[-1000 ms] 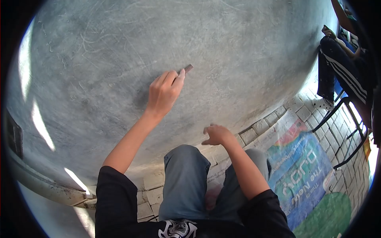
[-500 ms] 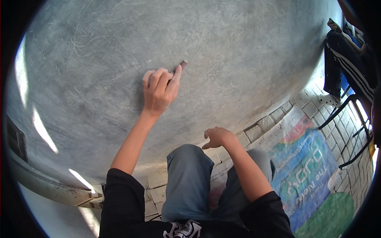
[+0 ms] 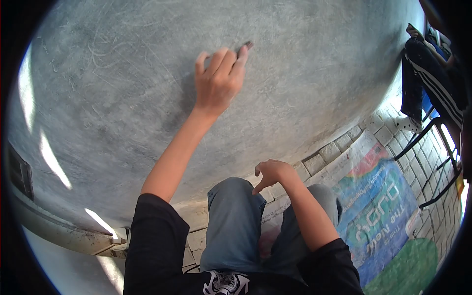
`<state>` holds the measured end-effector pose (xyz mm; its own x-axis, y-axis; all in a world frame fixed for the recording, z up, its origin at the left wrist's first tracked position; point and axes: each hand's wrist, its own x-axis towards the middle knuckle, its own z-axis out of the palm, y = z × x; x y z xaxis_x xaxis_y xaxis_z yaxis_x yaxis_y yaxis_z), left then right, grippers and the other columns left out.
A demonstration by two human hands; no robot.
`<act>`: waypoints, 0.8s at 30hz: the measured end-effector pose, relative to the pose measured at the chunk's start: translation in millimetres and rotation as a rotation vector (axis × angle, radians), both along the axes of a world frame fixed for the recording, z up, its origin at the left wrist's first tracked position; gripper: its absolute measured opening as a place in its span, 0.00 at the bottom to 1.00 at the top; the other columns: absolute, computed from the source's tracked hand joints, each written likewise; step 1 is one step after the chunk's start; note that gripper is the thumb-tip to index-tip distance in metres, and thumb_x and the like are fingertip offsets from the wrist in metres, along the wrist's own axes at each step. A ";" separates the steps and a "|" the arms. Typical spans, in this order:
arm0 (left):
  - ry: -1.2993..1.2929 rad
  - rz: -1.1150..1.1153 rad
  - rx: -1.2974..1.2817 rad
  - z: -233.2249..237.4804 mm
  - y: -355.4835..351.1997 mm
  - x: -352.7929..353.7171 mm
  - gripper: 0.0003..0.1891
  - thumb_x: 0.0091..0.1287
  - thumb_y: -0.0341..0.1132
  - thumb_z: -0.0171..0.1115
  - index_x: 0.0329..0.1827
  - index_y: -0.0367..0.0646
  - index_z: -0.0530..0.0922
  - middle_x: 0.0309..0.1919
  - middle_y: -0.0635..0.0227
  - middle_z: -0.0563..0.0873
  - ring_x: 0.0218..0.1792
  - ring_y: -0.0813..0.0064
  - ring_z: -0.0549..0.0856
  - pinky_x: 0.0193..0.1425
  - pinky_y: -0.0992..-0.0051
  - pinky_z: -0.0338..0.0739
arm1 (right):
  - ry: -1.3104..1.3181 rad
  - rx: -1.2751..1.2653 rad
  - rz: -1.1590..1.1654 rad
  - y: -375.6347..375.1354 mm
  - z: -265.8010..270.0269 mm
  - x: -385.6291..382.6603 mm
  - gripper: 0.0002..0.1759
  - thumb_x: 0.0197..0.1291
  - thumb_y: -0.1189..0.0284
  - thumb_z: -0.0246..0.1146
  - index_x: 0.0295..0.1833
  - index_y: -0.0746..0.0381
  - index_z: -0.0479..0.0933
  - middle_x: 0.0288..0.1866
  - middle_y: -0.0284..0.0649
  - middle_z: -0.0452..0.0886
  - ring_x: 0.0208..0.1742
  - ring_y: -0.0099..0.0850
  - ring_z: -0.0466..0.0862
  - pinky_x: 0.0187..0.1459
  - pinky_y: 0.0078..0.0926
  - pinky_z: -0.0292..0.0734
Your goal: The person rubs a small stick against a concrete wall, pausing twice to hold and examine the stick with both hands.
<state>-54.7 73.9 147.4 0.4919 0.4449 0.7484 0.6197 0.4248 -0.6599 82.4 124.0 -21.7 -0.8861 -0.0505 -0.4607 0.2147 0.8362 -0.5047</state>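
Observation:
Against the grey wall (image 3: 295,88), my left hand (image 3: 220,81) is closed around a small dark-brown flat piece (image 3: 249,45). Only the end of that piece shows past the thumb and fingers; I cannot tell its kind. The wall surface under it bears pale scratches, curved streaks and cloudy patches. Lower down, my right hand (image 3: 272,173) hangs near my knee (image 3: 235,191), fingers bent and apart, nothing in it.
On the brick paving (image 3: 328,153) to the right lies a printed banner (image 3: 378,211). A person (image 3: 432,73) sits on a dark-framed chair (image 3: 435,162) at the far right. Strips of sunlight fall across the left side. A pale curved surface (image 3: 64,265) stands at lower left.
My left hand has moved up and to the right along the wall with the brown piece. My right hand has shifted slightly, its thumb now further from the fingers.

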 end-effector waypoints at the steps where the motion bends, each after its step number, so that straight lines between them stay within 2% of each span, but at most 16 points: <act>1: -0.015 0.026 -0.017 -2.9 -8.9 1.2 0.12 0.50 0.29 0.65 0.40 0.49 0.83 0.22 0.81 0.72 0.36 0.83 0.74 0.47 0.71 0.58 | -0.006 -0.003 0.007 -0.2 -0.2 0.5 0.45 0.28 0.45 0.72 0.52 0.63 0.74 0.26 0.41 0.82 0.38 0.35 0.82 0.43 0.31 0.75; 5: -0.058 0.077 -0.021 -11.5 -22.9 2.8 0.12 0.51 0.28 0.65 0.39 0.48 0.83 0.22 0.81 0.72 0.36 0.82 0.74 0.48 0.70 0.58 | 0.025 0.005 0.019 -3.5 0.6 4.6 0.45 0.28 0.44 0.72 0.52 0.63 0.74 0.27 0.41 0.82 0.39 0.35 0.82 0.44 0.32 0.75; 6: -0.030 0.083 -0.014 -10.3 -16.7 3.0 0.11 0.51 0.28 0.65 0.39 0.49 0.83 0.22 0.81 0.72 0.36 0.82 0.74 0.48 0.69 0.58 | 0.130 -0.014 0.003 -6.0 -1.9 6.7 0.34 0.28 0.47 0.72 0.34 0.63 0.74 0.21 0.39 0.80 0.33 0.35 0.82 0.38 0.32 0.76; 7: -0.002 0.084 -0.008 -8.1 -9.3 4.2 0.11 0.51 0.28 0.64 0.39 0.49 0.83 0.22 0.81 0.72 0.36 0.82 0.74 0.47 0.69 0.58 | 0.236 -0.033 -0.018 -7.4 -4.1 8.1 0.27 0.27 0.50 0.73 0.15 0.64 0.75 0.15 0.38 0.78 0.27 0.35 0.82 0.32 0.33 0.77; 14: -0.062 0.045 -0.034 2.3 12.9 14.3 0.11 0.52 0.26 0.63 0.37 0.50 0.83 0.23 0.80 0.72 0.37 0.82 0.74 0.48 0.67 0.58 | 0.190 -0.014 -0.060 -1.9 0.6 9.8 0.27 0.26 0.50 0.74 0.16 0.63 0.75 0.16 0.37 0.79 0.27 0.35 0.82 0.32 0.32 0.77; 15: -0.067 0.068 -0.033 -1.4 4.9 13.9 0.11 0.52 0.26 0.63 0.37 0.49 0.83 0.23 0.80 0.72 0.37 0.82 0.74 0.48 0.67 0.58 | 0.111 -0.005 -0.032 -1.3 3.9 8.2 0.34 0.27 0.48 0.73 0.34 0.63 0.74 0.21 0.39 0.80 0.33 0.35 0.82 0.38 0.32 0.76; 16: -0.076 0.096 -0.035 -2.8 0.3 15.6 0.11 0.51 0.25 0.63 0.37 0.49 0.83 0.23 0.80 0.72 0.37 0.82 0.74 0.48 0.67 0.58 | 0.027 0.001 0.002 -1.4 5.1 8.3 0.45 0.28 0.46 0.73 0.52 0.63 0.74 0.27 0.42 0.82 0.38 0.35 0.82 0.44 0.32 0.75; 17: -0.068 0.094 -0.033 -1.7 2.3 16.1 0.11 0.51 0.25 0.63 0.37 0.49 0.83 0.23 0.80 0.72 0.37 0.82 0.74 0.48 0.67 0.58 | 0.035 0.003 -0.001 -1.0 3.9 9.5 0.45 0.28 0.46 0.73 0.52 0.63 0.74 0.27 0.42 0.82 0.38 0.35 0.82 0.44 0.32 0.75; 19: -0.031 0.163 -0.016 -2.9 3.7 19.1 0.12 0.51 0.25 0.62 0.38 0.49 0.84 0.23 0.80 0.72 0.37 0.81 0.74 0.49 0.66 0.58 | 0.248 -0.030 -0.062 -4.4 -0.5 15.6 0.27 0.26 0.50 0.74 0.20 0.64 0.77 0.16 0.37 0.78 0.31 0.35 0.82 0.35 0.32 0.77; 20: -0.033 0.166 -0.021 -3.1 5.2 19.2 0.12 0.51 0.25 0.62 0.38 0.49 0.84 0.23 0.80 0.72 0.37 0.81 0.74 0.49 0.66 0.58 | 0.245 -0.036 -0.060 -4.4 1.2 15.4 0.27 0.26 0.50 0.74 0.20 0.64 0.77 0.16 0.37 0.78 0.31 0.35 0.82 0.35 0.32 0.77; 22: -0.056 0.128 -0.011 0.1 12.5 19.0 0.13 0.51 0.24 0.61 0.38 0.49 0.84 0.23 0.79 0.71 0.37 0.81 0.74 0.49 0.65 0.59 | 0.073 -0.037 0.012 -2.1 7.8 14.2 0.45 0.27 0.47 0.73 0.51 0.65 0.73 0.26 0.41 0.82 0.38 0.35 0.83 0.43 0.31 0.75; 24: -0.102 0.114 -0.022 4.0 25.2 25.1 0.13 0.52 0.24 0.61 0.39 0.50 0.84 0.23 0.79 0.72 0.38 0.80 0.74 0.49 0.65 0.59 | 0.058 -0.037 0.008 0.7 6.8 14.8 0.45 0.27 0.46 0.73 0.51 0.65 0.73 0.25 0.41 0.82 0.38 0.35 0.82 0.43 0.31 0.75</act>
<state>-29.6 99.1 151.4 0.3590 0.5108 0.7812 0.6325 0.4823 -0.6061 97.2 124.6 -14.9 -0.9110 -0.0736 -0.4058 0.1775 0.8183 -0.5467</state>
